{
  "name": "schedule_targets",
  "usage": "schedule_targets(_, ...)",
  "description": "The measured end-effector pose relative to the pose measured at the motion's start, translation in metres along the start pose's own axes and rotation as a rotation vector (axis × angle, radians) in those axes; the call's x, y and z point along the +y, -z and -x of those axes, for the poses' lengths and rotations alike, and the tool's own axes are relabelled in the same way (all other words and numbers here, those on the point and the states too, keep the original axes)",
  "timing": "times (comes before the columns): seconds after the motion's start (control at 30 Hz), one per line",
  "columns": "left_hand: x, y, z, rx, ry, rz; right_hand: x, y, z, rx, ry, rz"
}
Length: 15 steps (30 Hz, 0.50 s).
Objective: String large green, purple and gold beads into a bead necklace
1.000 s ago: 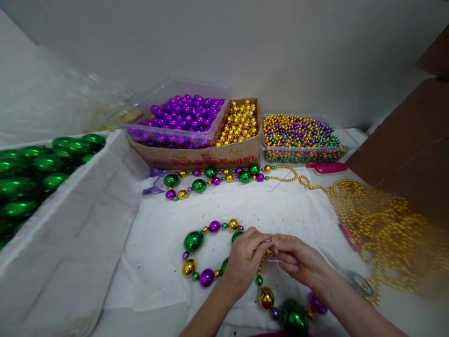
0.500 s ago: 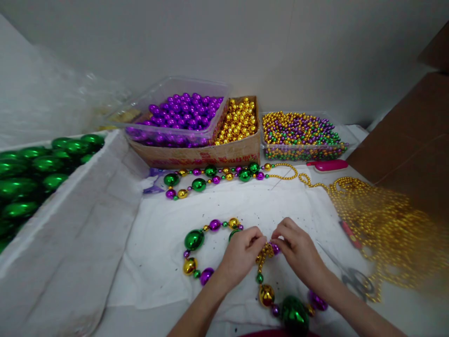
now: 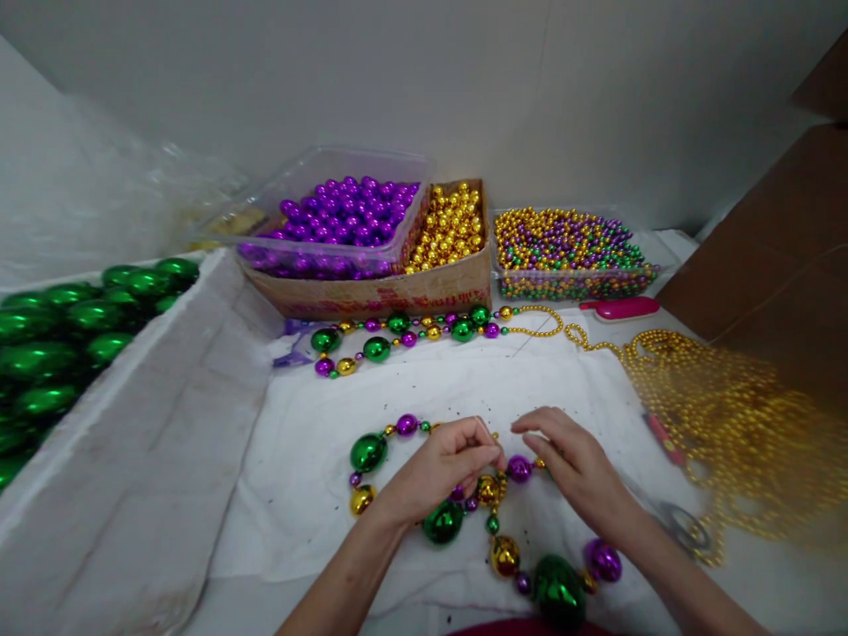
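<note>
On the white cloth lies a bead necklace of large and small green, gold and purple balls. My left hand is closed in a pinch on it, near a short gold bead chain; the fingers cover the exact spot. A large green ball and a gold ball lie beside and below that hand. My right hand is open, its fingers apart, just above and right of a purple ball. Part of the strand passes under it.
A finished-looking necklace lies behind. Purple balls fill a clear tub on a cardboard box; small mixed beads fill another tub. Green balls are left. Gold bead strings, scissors and a pink-handled tool lie right.
My right hand has let go of the strand and moved slightly apart from my left, fingers opening. A green ball and a gold ball now show below my left hand.
</note>
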State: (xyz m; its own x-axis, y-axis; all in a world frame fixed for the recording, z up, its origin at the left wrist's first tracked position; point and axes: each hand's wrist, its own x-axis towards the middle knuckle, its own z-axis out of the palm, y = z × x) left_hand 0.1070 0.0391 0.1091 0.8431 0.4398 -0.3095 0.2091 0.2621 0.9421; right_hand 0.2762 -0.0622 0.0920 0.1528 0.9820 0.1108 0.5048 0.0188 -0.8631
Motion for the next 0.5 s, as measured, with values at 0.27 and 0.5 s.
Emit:
schedule_targets(0.27, 0.020, 0.006, 0.007, 0.139, -0.271, -0.715, 0.009, -0.013, -0.036, -0.405, -0.321, -0.773)
schedule_targets(0.5, 0.006, 0.008, 0.001, 0.215, -0.284, -0.617, 0.013, -0.029, -0.035, -0.530, -0.451, -0.951)
